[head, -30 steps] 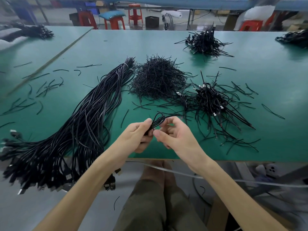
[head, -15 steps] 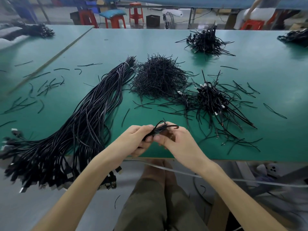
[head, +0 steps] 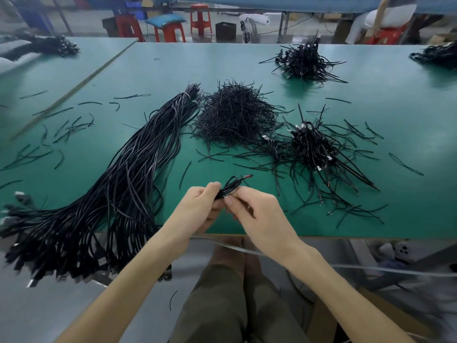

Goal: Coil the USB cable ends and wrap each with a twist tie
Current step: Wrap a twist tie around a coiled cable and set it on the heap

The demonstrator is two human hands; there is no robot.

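Legs (head: 222, 305) in olive trousers at 6 o'clock, below table edge. Both forearms reach up to frame centre. Left hand (head: 197, 209): fingers curled, pinching small black cable coil (head: 230, 188) from its 9 o'clock side. Right hand (head: 257, 214): thumb and forefinger pinching the same coil from 3 o'clock, other fingers curled under. Coil sits between the two hands, over the near edge of the green table (head: 408, 120), loops sticking out toward 1 o'clock with a red tip (head: 248, 176) at the end. Cannot tell if a tie is on it, too small. From the hands at 9 o'clock: long bundle (head: 128, 194) of black cables running diagonal, plug ends hanging off the near edge at 8 o'clock, far end tied at 12 o'clock beside the tie heap. At 12 o'clock: tie heap (head: 235, 117), dense mound of black twist ties. At 1 to 2 o'clock: pile (head: 314, 147) of coiled cables, touching the heap's fringe, loose ties scattered round it. More loose ties (head: 66, 129) at 10 o'clock. Farther at 1 o'clock: second pile (head: 304, 60), well apart. Beyond the table, red stools (head: 170, 30) at 12 o'clock.
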